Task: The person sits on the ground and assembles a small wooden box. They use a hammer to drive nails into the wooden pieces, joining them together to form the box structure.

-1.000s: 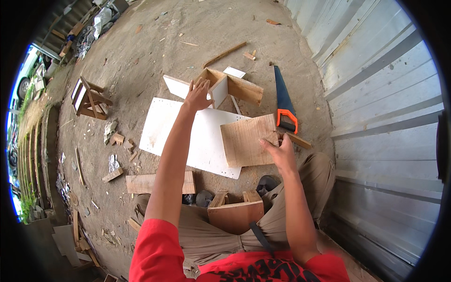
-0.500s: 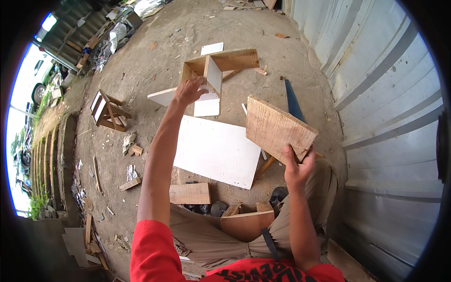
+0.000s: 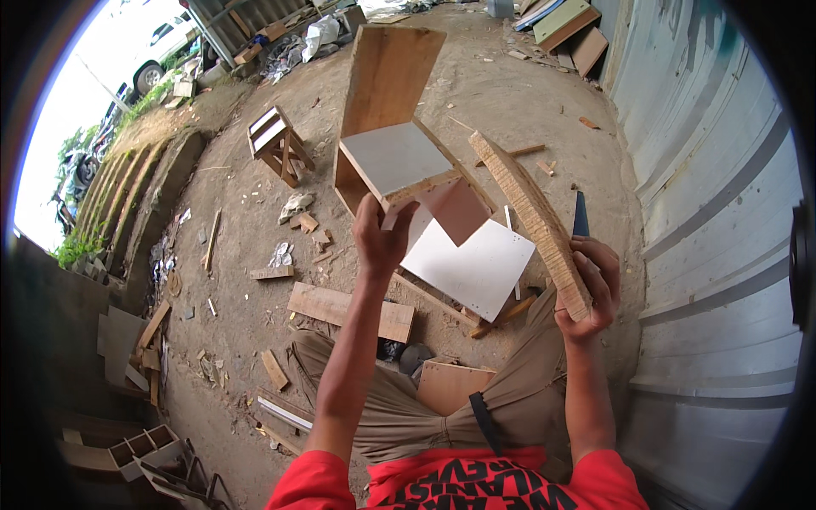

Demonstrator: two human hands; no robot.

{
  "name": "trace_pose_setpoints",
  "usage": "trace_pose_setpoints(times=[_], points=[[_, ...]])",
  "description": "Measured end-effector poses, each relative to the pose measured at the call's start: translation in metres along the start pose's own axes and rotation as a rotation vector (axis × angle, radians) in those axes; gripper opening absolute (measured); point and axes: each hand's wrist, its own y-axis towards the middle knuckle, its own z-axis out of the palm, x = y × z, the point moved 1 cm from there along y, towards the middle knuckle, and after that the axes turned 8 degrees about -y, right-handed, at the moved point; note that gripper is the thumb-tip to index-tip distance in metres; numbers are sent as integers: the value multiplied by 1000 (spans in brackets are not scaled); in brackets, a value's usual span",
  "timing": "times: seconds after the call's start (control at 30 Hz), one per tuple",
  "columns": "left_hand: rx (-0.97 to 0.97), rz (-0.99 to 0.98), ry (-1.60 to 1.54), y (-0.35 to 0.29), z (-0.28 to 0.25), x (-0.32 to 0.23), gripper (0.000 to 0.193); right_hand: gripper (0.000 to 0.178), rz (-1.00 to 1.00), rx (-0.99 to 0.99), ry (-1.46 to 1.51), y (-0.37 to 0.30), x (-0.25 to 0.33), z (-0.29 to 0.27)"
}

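My left hand point(image 3: 380, 238) grips the front edge of a partly built wooden shelf unit point(image 3: 391, 81), held up off the ground. The unit has bare wood outer boards and white-faced panels inside. In my right hand point(image 3: 595, 285) is a rough-sawn wooden board point(image 3: 531, 217), tilted with its thick edge toward me, fingers behind it and thumb at its lower end. Board and unit are apart. Below them a white panel point(image 3: 489, 272) lies on the ground, partly hidden by the unit.
A blue saw blade point(image 3: 580, 212) lies beyond my right hand. A small wooden stool point(image 3: 279, 146) stands at the left. Near my legs lie a plank point(image 3: 353, 310) and a wood piece point(image 3: 450, 384). Corrugated metal wall point(image 3: 705, 195) rises at the right; scraps litter the dirt floor.
My left hand has lifted the shelf unit off the ground and turned it. My right hand has tipped the wooden board from face-on to nearly edge-on. The view has shifted.
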Motion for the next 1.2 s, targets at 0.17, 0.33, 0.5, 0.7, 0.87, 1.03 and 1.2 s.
trace_pose_setpoints(times=[0.17, 0.33, 0.5, 0.7, 0.87, 1.03, 1.2], points=[[-89, 12, 39, -52, 24, -22, 27, 29, -258, 162, -100, 37, 7, -1], [-258, -55, -272, -57, 64, -49, 19, 31, -196, 274, 48, 42, -6, 40], [-271, 13, -229, -77, 76, -66, 23, 38, -135, 431, 146, 28, -24, 60], [-217, -76, -300, -83, 73, -76, 23, 47, -180, 609, 156, 35, -37, 56], [-194, -31, -367, -96, 74, -85, 24, 49, -136, 754, 155, 42, -35, 61], [-157, -8, -464, -104, 65, -91, 23, 53, -172, 898, 129, 52, -27, 46], [-204, -92, -666, -104, 66, -83, 59, 57, -193, 1026, -38, 63, -13, 35]])
